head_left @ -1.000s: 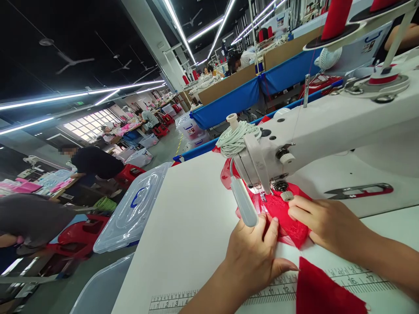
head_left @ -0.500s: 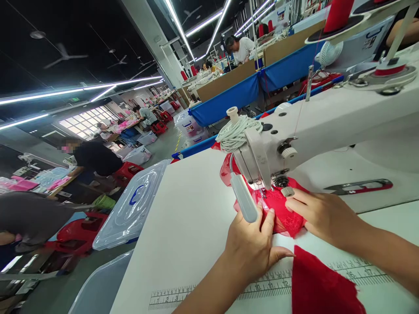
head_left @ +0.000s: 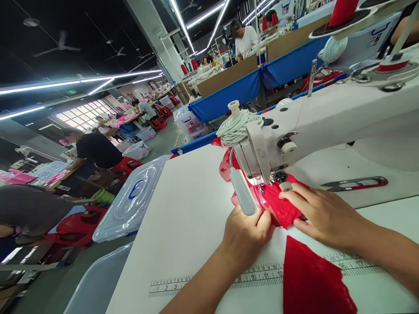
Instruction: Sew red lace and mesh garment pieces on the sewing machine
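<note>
Red lace fabric lies bunched beneath the needle area of a white sewing machine. My left hand is closed at the near left edge of this fabric, its fingers curled in and its fingertips partly hidden. From the right, my right hand grips the lace, index finger on top and thumb below at its edge. A grey lamp on a bent neck hangs just above my left hand. Closer to me, a separate red fabric piece lies flat, untouched by either hand.
Thread snips rest on the machine bed. A printed ruler runs along the table's near side. Lidded plastic bins stand left of the table. Co-workers sit beyond, and a thread cone stands at upper right.
My left fingers, spread flat on the fabric before, have curled in at its edge. My right hand has shifted slightly left and its thumb now shows below. The camera view has shifted slightly.
</note>
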Available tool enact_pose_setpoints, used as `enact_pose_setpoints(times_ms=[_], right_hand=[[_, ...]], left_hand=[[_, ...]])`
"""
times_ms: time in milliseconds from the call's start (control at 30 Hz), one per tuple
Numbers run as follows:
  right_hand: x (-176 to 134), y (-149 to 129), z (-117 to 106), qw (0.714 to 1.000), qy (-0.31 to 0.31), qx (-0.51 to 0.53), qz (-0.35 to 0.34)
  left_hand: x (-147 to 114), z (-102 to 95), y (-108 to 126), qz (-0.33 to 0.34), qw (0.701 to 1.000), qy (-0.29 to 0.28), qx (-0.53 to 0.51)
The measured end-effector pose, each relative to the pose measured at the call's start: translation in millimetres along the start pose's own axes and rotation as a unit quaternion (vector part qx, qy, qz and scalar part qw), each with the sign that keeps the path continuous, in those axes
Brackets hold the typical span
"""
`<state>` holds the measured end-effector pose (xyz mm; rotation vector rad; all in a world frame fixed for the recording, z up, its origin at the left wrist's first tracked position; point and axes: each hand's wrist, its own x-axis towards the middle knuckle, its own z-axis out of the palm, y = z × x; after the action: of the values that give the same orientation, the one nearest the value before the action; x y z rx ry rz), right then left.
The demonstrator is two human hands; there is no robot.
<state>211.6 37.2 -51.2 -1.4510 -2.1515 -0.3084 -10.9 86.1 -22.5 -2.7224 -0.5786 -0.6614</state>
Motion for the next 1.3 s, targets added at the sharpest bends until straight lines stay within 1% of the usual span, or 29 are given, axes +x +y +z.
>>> enact_pose_setpoints(times_ms=[67,133,167,233,300,333,367,433,500,600,800,900,967,1067,1200,1300], right_hand=[[-2.7,-3.0,-2.1,1.0,0.011,0.001,-0.016],[-3.9,-6.6,-3.2,0.998,0.024,0.016,-0.052],[-3.6,-8.6,-3.2,0.997,0.028,0.031,-0.07],[-1.0,-12.4,-2.5,0.994,0.031,0.067,-0.084],[4.0,-15.5,-1.2,0.992,0.036,0.11,-0.053],[6.9,-16.5,-0.8,0.99,0.036,0.134,-0.025],[9.7,-17.1,-0.5,0.987,0.035,0.159,0.008],[14.4,-17.4,-0.6,0.976,0.025,0.206,0.06],[16.7,-17.0,-1.2,0.967,0.019,0.237,0.087],[15.7,-16.4,-1.1,0.965,0.017,0.246,0.091],[10.9,-17.5,0.4,0.975,0.028,0.213,0.063],[11.6,-18.7,-0.8,0.98,0.054,0.188,0.034],[13.0,-19.8,-2.1,0.982,0.088,0.166,0.015],[15.2,-21.3,-4.4,0.982,0.124,0.14,0.008],[16.5,-21.3,-6.4,0.984,0.124,0.128,0.005],[16.0,-20.5,-5.8,0.985,0.121,0.127,0.006]], left_hand=[[-0.3,1.6,-1.2,0.004,1.0,0.009,-0.019],[-0.1,4.0,-2.6,0.003,0.999,0.014,-0.035],[0.5,5.3,-3.6,-0.007,0.998,0.016,-0.06],[3.2,8.1,-6.2,-0.063,0.983,0.014,-0.169],[6.7,10.4,-9.6,-0.145,0.946,0.005,-0.291],[8.4,11.0,-11.3,-0.182,0.926,-0.001,-0.33],[9.8,11.2,-12.8,-0.208,0.915,-0.007,-0.345],[11.7,10.1,-14.6,-0.23,0.91,-0.017,-0.346],[12.6,7.7,-13.9,-0.232,0.907,-0.026,-0.35],[13.4,5.0,-9.0,-0.221,0.91,-0.035,-0.349],[15.9,10.4,-2.6,-0.253,0.919,-0.031,-0.301],[17.5,14.8,-6.7,-0.251,0.928,-0.034,-0.274],[19.0,16.9,-12.1,-0.229,0.936,-0.043,-0.265],[21.8,17.1,-22.6,-0.174,0.946,-0.062,-0.268],[25.2,12.6,-32.3,-0.117,0.951,-0.081,-0.273],[26.1,8.9,-31.1,-0.105,0.956,-0.082,-0.262]])
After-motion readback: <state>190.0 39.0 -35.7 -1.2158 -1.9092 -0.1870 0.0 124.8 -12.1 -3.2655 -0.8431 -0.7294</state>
